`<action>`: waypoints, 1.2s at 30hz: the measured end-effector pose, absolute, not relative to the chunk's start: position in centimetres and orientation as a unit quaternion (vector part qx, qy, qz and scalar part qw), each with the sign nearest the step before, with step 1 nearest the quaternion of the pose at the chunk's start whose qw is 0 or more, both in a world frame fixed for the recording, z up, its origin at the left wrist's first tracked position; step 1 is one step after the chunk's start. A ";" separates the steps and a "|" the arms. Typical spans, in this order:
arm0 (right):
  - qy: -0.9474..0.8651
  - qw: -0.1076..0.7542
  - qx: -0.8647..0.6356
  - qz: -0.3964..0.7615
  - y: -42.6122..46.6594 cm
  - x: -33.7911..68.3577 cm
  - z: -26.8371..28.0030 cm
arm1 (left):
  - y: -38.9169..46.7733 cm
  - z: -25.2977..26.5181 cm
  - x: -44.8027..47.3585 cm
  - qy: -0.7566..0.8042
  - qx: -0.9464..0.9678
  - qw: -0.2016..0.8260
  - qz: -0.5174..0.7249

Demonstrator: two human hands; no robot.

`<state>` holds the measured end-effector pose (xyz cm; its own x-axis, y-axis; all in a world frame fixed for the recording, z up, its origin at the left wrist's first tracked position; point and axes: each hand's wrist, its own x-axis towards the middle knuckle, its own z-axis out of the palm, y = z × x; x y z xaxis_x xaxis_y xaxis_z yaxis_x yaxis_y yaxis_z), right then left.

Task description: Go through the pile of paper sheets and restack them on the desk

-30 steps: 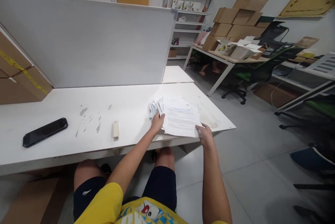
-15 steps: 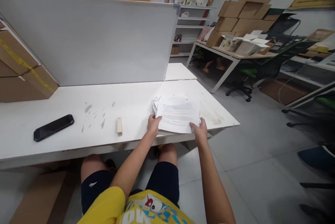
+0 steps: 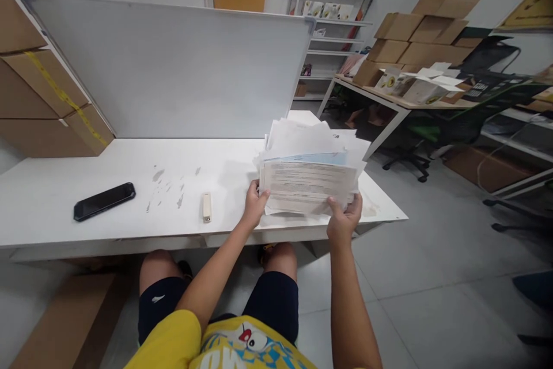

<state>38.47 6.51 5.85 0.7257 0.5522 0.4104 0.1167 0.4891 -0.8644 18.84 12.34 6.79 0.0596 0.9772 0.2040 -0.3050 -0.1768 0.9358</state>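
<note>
A loose stack of printed papers [image 3: 309, 185] is tilted up over the right end of the white table [image 3: 233, 173], its sheets fanned unevenly at the top. One sheet with a light blue band shows among the white ones. My left hand [image 3: 256, 206] grips the stack's lower left edge, thumb in front. At the lower right, my right hand [image 3: 343, 219] pinches it with the thumb on the front sheet and the fingers behind. To the left on the tabletop lie a small cream stapler [image 3: 207, 206] and a black phone [image 3: 105, 201].
A whiteboard [image 3: 173, 69] stands along the table's back edge. Cardboard boxes [image 3: 47, 133] are stacked at the left end. Farther right are a desk with piled boxes [image 3: 432, 52], a metal shelf [image 3: 339, 23] and an office chair [image 3: 415, 139]. Another person's legs show under that desk.
Both hands have lifted the paper stack from lying low on the table to a tilted position, and its sheets now spread wider at the top. The camera view has shifted slightly.
</note>
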 end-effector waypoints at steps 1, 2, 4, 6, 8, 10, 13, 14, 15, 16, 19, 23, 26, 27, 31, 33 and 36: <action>-0.346 0.796 -0.478 0.136 6.5 37.8 6.7 | 12.2 7.3 18.3 0.330 0.491 0.535 0.603; -0.348 0.799 -0.470 0.138 6.5 37.2 7.5 | 12.1 7.9 17.7 0.319 0.491 0.529 0.615; -0.352 0.806 -0.454 0.142 6.6 35.6 8.9 | 12.0 8.8 16.2 0.302 0.483 0.519 0.637; -0.359 0.810 -0.439 0.148 6.9 33.7 10.1 | 12.0 9.7 14.5 0.292 0.480 0.507 0.654; -0.365 0.811 -0.429 0.157 7.4 31.6 11.0 | 11.9 10.5 12.3 0.291 0.483 0.486 0.668; -0.374 0.805 -0.424 0.178 8.1 29.1 11.7 | 11.9 11.2 9.6 0.298 0.484 0.460 0.682; -0.406 0.776 -0.424 0.232 9.7 24.8 11.9 | 11.7 11.4 4.8 0.334 0.478 0.417 0.697; -0.423 0.759 -0.427 0.250 10.4 23.2 11.7 | 11.5 11.2 3.0 0.354 0.474 0.401 0.700; -0.443 0.738 -0.434 0.265 11.0 21.6 11.3 | 11.3 10.7 1.2 0.379 0.466 0.385 0.701; -0.467 0.712 -0.445 0.276 11.7 19.9 10.6 | 11.0 10.0 -0.6 0.408 0.455 0.368 0.700; -0.567 0.590 -0.500 0.283 13.1 14.9 7.8 | 9.5 6.9 -5.6 0.539 0.407 0.313 0.668; -0.674 0.417 -0.569 0.220 13.1 10.7 2.8 | 7.5 2.9 -10.3 0.746 0.334 0.211 0.536; -0.721 0.386 -0.544 0.190 12.4 10.2 -0.3 | 7.2 1.3 -11.9 0.772 0.349 0.170 0.503; -0.739 0.382 -0.521 0.191 12.2 10.4 -1.0 | 7.4 1.1 -12.1 0.774 0.365 0.155 0.493; -0.768 0.367 -0.481 0.209 11.2 11.5 -2.1 | 9.7 1.1 -12.4 0.769 0.420 0.099 0.472; -0.759 0.370 -0.493 0.208 10.9 11.7 -2.0 | 11.5 1.6 -12.4 0.764 0.447 0.079 0.459; -0.750 0.378 -0.509 0.189 10.4 11.4 -1.7 | 13.9 2.4 -12.3 0.764 0.497 0.049 0.409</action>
<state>11.37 10.40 -1.69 -0.1951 0.9065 0.3745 0.6207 0.4098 -0.6685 -12.26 13.91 2.43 -0.5003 0.7995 0.3323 0.7200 0.1711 0.6725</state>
